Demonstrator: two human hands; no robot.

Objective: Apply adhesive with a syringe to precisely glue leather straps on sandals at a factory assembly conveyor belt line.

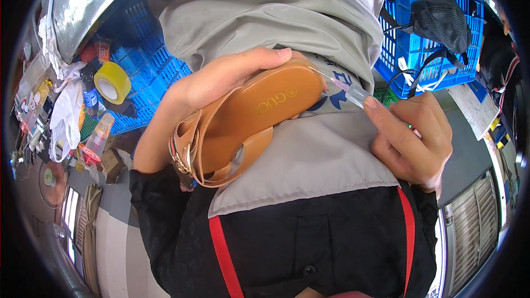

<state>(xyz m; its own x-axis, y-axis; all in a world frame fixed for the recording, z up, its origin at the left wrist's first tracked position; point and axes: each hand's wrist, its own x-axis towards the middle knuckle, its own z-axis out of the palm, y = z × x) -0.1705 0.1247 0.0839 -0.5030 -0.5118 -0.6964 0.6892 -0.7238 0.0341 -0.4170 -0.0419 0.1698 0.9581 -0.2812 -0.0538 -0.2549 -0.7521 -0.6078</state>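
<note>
My left hand (226,77) is wrapped round a tan sandal (276,102), thumb along the edge of its sole and fingers mostly hidden underneath. The sandal lies tilted over my lap, insole up, its heel-end straps and gold-coloured buckle trim toward my left forearm. In my right hand (414,138) is a small clear needle-tipped applicator (358,97) with a pinkish hub, pinched near its back end. Its thin needle reaches the rim of the sole near the rounded end; whether it touches is too fine to tell. A grey apron (309,160) spreads beneath the sandal.
On the left, a blue crate (146,49) stands beside a yellow tape roll (112,83), a clear bottle (99,135) and a white plastic bag (66,116). Another blue crate (408,72) on the right carries a black mesh bag (441,22) with dangling straps.
</note>
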